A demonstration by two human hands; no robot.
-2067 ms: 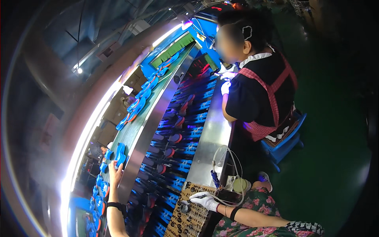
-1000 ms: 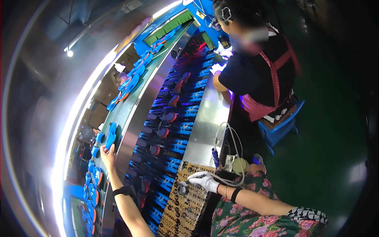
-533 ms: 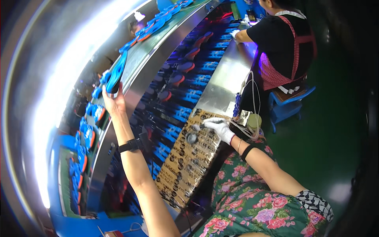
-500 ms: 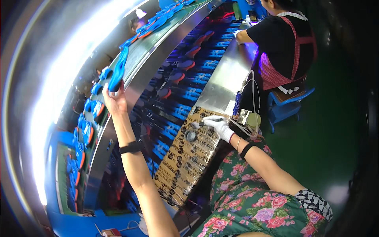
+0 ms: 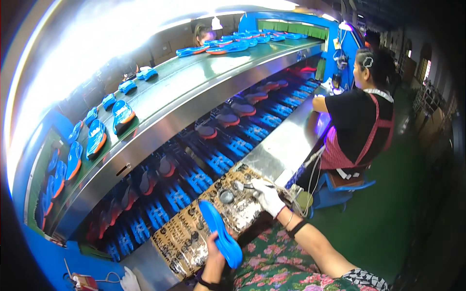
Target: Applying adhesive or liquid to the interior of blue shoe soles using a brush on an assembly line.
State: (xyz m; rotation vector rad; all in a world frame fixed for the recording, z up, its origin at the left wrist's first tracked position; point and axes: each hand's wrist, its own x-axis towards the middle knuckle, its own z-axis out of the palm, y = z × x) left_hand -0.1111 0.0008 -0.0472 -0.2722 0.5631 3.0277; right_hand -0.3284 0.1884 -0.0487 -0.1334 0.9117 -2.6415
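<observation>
Bare, my left hand (image 5: 214, 253) is closed round a blue shoe sole (image 5: 221, 234), held tilted above the near part of a cardboard-covered ledge (image 5: 180, 232). The sole's smooth blue face is turned up. My right hand (image 5: 268, 198), in a white glove, grips a small dark-handled brush (image 5: 247, 185) with a pale tip. Just left of that hand, a small round grey pot (image 5: 226, 196) rests on the taped cardboard. The brush tip is above the pot's far side; I cannot tell whether it touches.
Blue soles with orange edges (image 5: 124, 116) lie along the green upper conveyor (image 5: 170, 80). Below it, more soles (image 5: 228, 119) sit in a dark lower level. A co-worker (image 5: 361, 116) sits at the right. A white glove (image 5: 129, 280) lies at the lower left.
My left hand has come down from the upper conveyor toward me, bringing the blue sole over the ledge. My right hand keeps the brush near the pot. The view has turned.
</observation>
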